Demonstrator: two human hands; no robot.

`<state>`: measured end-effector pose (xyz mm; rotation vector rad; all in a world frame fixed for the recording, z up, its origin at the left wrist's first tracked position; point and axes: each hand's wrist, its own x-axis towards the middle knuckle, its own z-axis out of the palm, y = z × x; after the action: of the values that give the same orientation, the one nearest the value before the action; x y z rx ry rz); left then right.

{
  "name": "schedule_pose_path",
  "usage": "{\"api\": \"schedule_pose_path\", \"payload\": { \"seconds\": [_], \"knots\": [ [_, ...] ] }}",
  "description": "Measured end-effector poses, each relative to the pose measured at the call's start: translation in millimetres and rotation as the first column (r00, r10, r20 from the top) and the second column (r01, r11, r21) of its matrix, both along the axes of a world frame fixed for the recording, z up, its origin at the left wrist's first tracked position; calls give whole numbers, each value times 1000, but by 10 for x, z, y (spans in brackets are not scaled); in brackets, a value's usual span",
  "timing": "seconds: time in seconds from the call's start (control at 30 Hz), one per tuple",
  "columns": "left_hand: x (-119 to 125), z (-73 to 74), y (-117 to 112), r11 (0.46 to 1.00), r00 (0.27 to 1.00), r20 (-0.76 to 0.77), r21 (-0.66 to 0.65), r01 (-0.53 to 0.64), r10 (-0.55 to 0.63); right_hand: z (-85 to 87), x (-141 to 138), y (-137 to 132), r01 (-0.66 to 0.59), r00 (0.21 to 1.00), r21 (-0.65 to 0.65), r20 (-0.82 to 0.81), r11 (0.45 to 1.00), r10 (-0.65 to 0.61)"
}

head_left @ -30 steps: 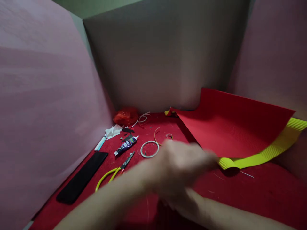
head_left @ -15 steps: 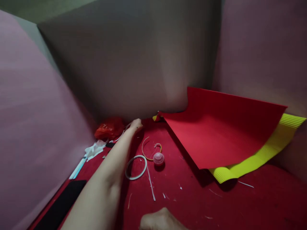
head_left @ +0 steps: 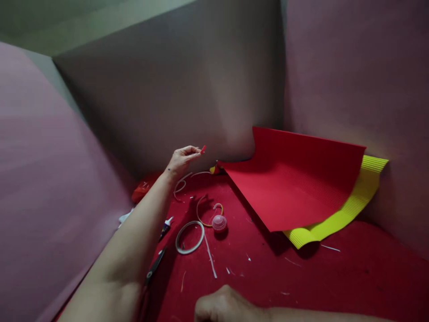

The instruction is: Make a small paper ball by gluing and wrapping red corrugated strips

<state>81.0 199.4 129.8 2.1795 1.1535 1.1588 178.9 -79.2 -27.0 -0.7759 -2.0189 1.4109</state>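
Note:
My left hand [head_left: 184,158] is raised over the far part of the red surface, thumb and fingers pinched on a small red strip [head_left: 203,149]. What the strip is made of is too small to tell. At the bottom edge my right hand [head_left: 223,306] is curled closed, and its fingertips are hidden. Between the hands lie a white tape ring [head_left: 177,243] with a loose end trailing, a pink domed piece [head_left: 219,223] and a thin curled strip [head_left: 198,212] beside it.
A large red corrugated sheet [head_left: 295,188] curves up at the right over a yellow corrugated strip [head_left: 351,210]. Scissors [head_left: 156,267], a tube [head_left: 166,227] and a red plastic bag [head_left: 144,188] lie near my left arm. Pale walls [head_left: 161,98] surround the red surface [head_left: 268,277].
My left hand has risen off the surface near the red bag, and a small red strip now shows in its fingers. My right hand stays at the bottom edge, closed.

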Motion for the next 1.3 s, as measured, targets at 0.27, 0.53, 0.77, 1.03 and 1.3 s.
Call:
{"api": "schedule_pose_path", "payload": {
  "seconds": [0.27, 0.53, 0.77, 1.03, 1.3],
  "knots": [
    [-154, 236, -1167, 987, 972, 183, -24, 156, -149, 260, 121, -188, 196, 970, 32, -154, 980, -189],
    [-23, -112, -2797, 916, 943, 143, -230, 328, -302, 799, 413, -376, 441, 470, -371, -680, 817, -563],
    [153, -501, -3372, 854, 936, 282, -414, 317, -211, 709, 493, -747, 378, 369, -506, -686, 775, -627],
    [232, -790, -3566, 783, 883, 456, -507, 361, -113, 621, 549, -898, 268, 380, -604, -649, 750, -659],
    [99, -906, -3811, 703, 918, 380, -623, 343, -112, 580, 633, -993, 255, 500, -595, -594, 762, -630]
  ]
}}
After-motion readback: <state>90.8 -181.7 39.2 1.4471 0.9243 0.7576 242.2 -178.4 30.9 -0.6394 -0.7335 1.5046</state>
